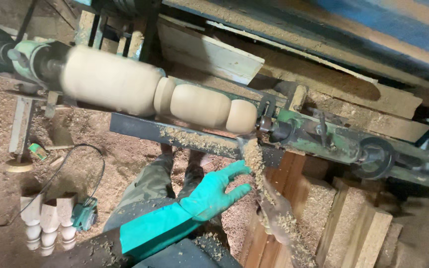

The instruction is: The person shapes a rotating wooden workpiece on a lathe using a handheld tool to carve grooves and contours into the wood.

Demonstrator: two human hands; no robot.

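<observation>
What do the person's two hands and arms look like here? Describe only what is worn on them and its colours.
The left hand wears a teal-green rubber-like glove with a long cuff of brighter turquoise reaching up the forearm, over a dark sleeve flecked with sawdust. The right hand is so thickly coated in wood shavings that any glove cannot be made out; its sleeve is out of view.

There is one view only, from a camera worn on the person's head, so no second view shares any part of the scene. It looks steeply down and forward, tilted so that the long pale turned wooden spindle [155,92] on the green metal lathe [323,136] runs slantwise from upper left towards the right. It sits close: the teal rubber-gloved left hand [214,191] fills the lower middle. The sawdust-strewn floor [75,159] lies far below at the left edge.
</observation>
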